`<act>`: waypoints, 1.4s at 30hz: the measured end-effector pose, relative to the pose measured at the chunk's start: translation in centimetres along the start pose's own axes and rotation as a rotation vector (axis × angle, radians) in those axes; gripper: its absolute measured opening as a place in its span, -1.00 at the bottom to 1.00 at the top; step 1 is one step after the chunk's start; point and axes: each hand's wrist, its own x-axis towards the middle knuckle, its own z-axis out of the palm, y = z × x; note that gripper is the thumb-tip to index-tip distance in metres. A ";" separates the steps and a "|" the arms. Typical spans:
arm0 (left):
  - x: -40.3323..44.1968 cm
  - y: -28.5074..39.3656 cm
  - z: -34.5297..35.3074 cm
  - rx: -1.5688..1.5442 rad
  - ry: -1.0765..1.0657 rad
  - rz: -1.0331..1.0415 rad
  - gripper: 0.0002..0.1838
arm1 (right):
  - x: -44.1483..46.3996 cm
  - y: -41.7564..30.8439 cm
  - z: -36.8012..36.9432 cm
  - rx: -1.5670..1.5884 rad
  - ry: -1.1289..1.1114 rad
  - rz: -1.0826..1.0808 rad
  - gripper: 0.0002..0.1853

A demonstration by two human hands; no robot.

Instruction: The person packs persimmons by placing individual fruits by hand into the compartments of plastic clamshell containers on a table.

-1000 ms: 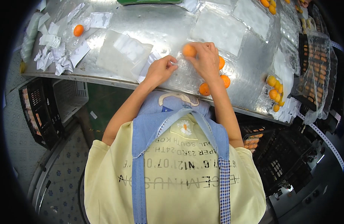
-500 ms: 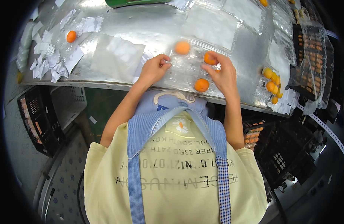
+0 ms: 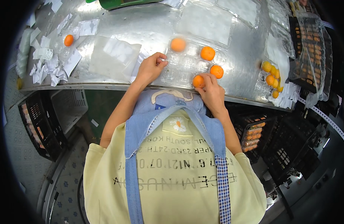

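A clear plastic fruit tray point(image 3: 183, 67) with moulded cups lies near the table's front edge. One orange point(image 3: 178, 44) sits at its far left, another orange point(image 3: 207, 53) at the far right. A third orange point(image 3: 217, 71) is by the tray's right side. My right hand point(image 3: 213, 92) has its fingers closed around the nearest orange point(image 3: 198, 81), at the tray's front. At the tray's left edge, my left hand point(image 3: 151, 70) pinches with thumb and fingers; the plastic between them is barely visible.
Slips of paper point(image 3: 48, 67) and a lone orange fruit point(image 3: 69, 40) lie on the left. Clear plastic sheets point(image 3: 205, 22) are at the back. Several small yellow-orange fruits point(image 3: 270, 80) rest on the right, beside a black crate point(image 3: 309, 52). A green object point(image 3: 123, 3) stands at the far edge.
My right hand has let go of the far right orange and moved toward me, onto the nearest orange. My left hand stays at the tray's left edge. The view has shifted slightly.
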 end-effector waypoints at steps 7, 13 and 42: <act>0.0 0.0 0.0 -0.010 -0.004 -0.009 -0.73 | 0.0 0.2 -2.2 0.953 -0.049 0.246 -0.52; 0.1 -0.1 0.1 -0.036 -0.014 -0.021 -0.74 | 1.0 -0.2 -3.1 1.567 -0.105 0.319 -0.47; 0.7 -1.3 0.5 -0.067 -0.012 0.001 -0.70 | 3.1 3.0 -3.8 1.650 0.018 0.468 -0.38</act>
